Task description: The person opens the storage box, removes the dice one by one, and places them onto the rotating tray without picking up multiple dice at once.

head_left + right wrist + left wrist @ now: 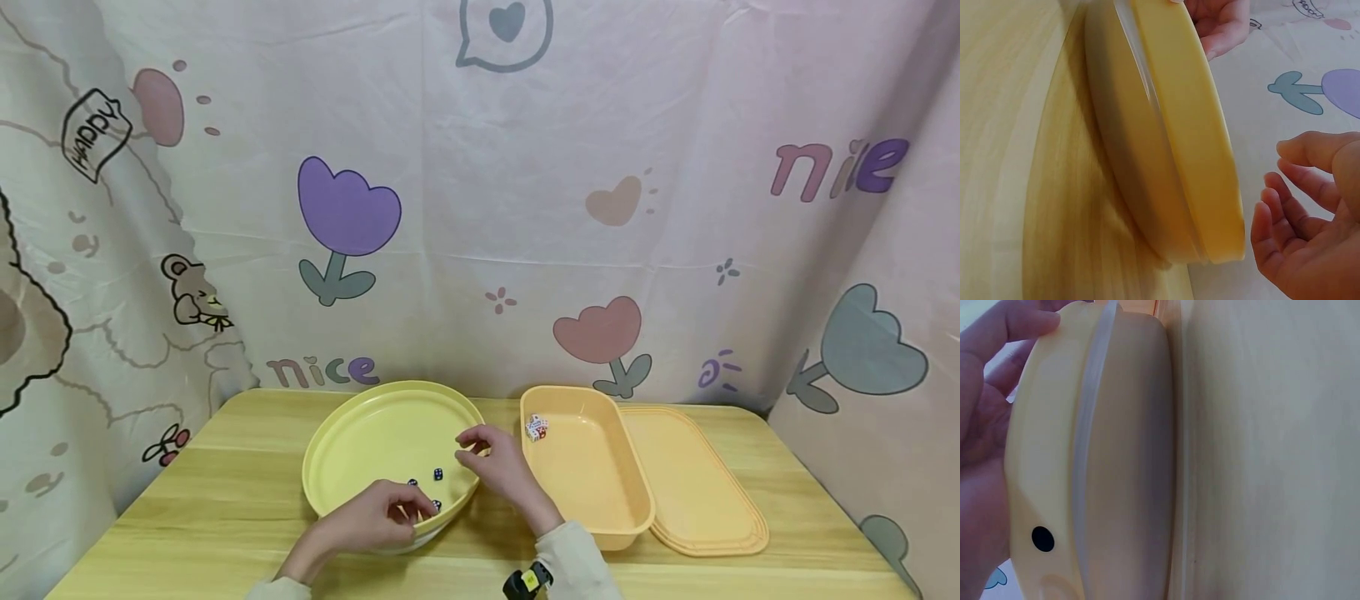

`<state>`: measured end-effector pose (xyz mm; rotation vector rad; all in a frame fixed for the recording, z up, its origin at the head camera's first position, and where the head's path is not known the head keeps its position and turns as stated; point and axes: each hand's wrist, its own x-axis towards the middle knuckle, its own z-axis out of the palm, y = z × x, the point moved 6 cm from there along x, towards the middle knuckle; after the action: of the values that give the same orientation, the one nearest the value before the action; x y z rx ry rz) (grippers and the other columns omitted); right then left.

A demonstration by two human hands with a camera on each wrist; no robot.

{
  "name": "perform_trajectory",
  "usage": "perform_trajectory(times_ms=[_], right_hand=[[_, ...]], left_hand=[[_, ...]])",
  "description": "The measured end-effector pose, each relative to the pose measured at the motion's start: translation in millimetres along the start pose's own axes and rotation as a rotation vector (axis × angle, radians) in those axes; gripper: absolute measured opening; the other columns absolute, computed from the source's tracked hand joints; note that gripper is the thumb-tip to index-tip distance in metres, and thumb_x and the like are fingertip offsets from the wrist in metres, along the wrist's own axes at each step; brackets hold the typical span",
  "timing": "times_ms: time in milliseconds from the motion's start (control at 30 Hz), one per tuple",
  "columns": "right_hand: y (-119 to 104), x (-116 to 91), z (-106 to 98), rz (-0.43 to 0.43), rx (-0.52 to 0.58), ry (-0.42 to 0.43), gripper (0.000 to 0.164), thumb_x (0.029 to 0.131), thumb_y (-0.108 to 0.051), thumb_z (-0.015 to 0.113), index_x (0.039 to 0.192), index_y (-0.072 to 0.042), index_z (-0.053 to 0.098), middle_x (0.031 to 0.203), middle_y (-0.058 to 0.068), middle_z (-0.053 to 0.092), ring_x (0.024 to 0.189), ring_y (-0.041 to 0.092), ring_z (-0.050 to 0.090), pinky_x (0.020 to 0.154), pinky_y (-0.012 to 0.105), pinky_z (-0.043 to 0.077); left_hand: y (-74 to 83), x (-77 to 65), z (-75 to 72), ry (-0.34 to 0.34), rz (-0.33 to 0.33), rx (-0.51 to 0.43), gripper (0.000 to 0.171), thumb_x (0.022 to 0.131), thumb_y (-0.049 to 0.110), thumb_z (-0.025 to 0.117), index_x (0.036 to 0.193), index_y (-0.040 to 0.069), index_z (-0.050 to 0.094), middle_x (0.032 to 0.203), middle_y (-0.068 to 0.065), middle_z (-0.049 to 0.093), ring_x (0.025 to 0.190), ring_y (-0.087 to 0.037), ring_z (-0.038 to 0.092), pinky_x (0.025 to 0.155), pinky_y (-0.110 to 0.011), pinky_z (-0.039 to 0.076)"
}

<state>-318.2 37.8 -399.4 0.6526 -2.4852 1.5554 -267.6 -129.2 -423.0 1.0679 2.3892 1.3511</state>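
Leaning over the near rim of a round yellow tray [375, 437], the left hand [367, 517] is curving its fingers down toward a dark die [437, 505] close to that rim. Fingertips and die are overlapping in the head view; cannot tell whether the fingers are pinching it or only hanging beside it.

Right hand [501, 463] is hovering at the tray's right rim, fingers loosely bent, thumb and fingertips standing apart, gripping nothing. The right wrist view is showing the same gap, with the hand just beside the tray's outer wall.

Two more dark dice are lying in the tray: one [438, 474] between the hands and farther back, the other [412, 482] just beyond the left hand, partly covered by it.

The tray is resting on a wood-grained surface [240, 475]. Its outer wall is bearing a black dot [1043, 539], seen from the left wrist.

To the right, a rectangular orange container [588, 475] is holding a small cluster of white dice [535, 423] and a red die [542, 433] against its left wall. A flat orange lid [701, 487] is lying beside it, left edge partly hidden by the container.

A black wristband [528, 581] is circling the right sleeve [579, 567]. A printed curtain [465, 167] is hanging behind everything.
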Motion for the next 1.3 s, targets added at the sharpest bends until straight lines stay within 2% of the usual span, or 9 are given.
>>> perform_trajectory(times_ms=[133,400,567,767,1067,1167,1300], right_hand=[[1,1,0,-0.002,-0.010,0.000,0.017,0.084,-0.007,0.070,0.098,0.003,0.068,0.094,0.015,0.067,0.082,0.020,0.060,0.068,0.025,0.048],[1,1,-4,0.030,-0.034,0.013,0.017,0.088,-0.008,0.065,0.100,0.003,0.069,0.087,0.001,0.063,0.082,0.018,0.058,0.067,0.024,0.047],[-2,1,-5,0.031,-0.039,0.019,0.016,0.088,-0.008,0.065,0.100,0.002,0.069,0.088,0.001,0.063,0.083,0.018,0.058,0.067,0.025,0.047],[-16,2,-11,-0.019,-0.038,0.014,0.018,0.090,-0.010,0.064,0.103,0.003,0.068,0.090,0.003,0.064,0.083,0.018,0.058,0.070,0.027,0.049],[-34,28,-43,-0.035,-0.097,0.061,0.017,0.090,-0.009,0.063,0.103,0.000,0.070,0.093,0.006,0.068,0.086,0.020,0.061,0.073,0.030,0.051],[-30,39,-60,0.007,-0.096,0.086,0.017,0.090,-0.006,0.063,0.103,0.000,0.070,0.094,0.008,0.068,0.088,0.022,0.062,0.078,0.034,0.052],[-12,50,-86,0.092,-0.098,0.150,0.018,0.090,-0.005,0.061,0.105,0.000,0.070,0.098,0.009,0.068,0.091,0.024,0.061,0.081,0.038,0.051]], left_hand=[[-0.7,0.3,-0.4,-0.001,0.004,-0.006,0.028,0.078,-0.005,0.061,0.099,0.009,0.071,0.089,0.010,0.063,0.078,-0.003,0.056,0.069,-0.023,0.051],[-1.0,0.3,-0.4,-0.003,0.008,-0.015,0.028,0.078,-0.005,0.061,0.100,0.008,0.071,0.090,0.009,0.064,0.078,-0.003,0.056,0.069,-0.023,0.051],[-1.1,-0.2,-0.5,-0.005,0.013,-0.006,0.028,0.078,-0.005,0.060,0.100,0.009,0.071,0.089,0.010,0.064,0.078,-0.002,0.056,0.069,-0.023,0.051],[-1.3,-0.7,-0.5,-0.007,0.012,-0.013,0.029,0.078,-0.005,0.061,0.100,0.009,0.071,0.089,0.010,0.063,0.078,-0.002,0.056,0.069,-0.023,0.051],[-0.2,-3.8,-1.4,0.005,0.017,-0.031,0.028,0.077,-0.005,0.062,0.101,0.007,0.071,0.084,0.010,0.060,0.075,-0.001,0.054,0.066,-0.022,0.049],[0.1,-2.6,-0.8,0.002,0.027,-0.036,0.028,0.077,-0.005,0.061,0.100,0.007,0.071,0.085,0.010,0.061,0.076,-0.001,0.054,0.066,-0.022,0.050],[-0.4,-0.4,0.7,-0.005,0.027,-0.035,0.028,0.077,-0.006,0.061,0.100,0.007,0.071,0.085,0.010,0.062,0.075,-0.001,0.054,0.067,-0.022,0.050]])
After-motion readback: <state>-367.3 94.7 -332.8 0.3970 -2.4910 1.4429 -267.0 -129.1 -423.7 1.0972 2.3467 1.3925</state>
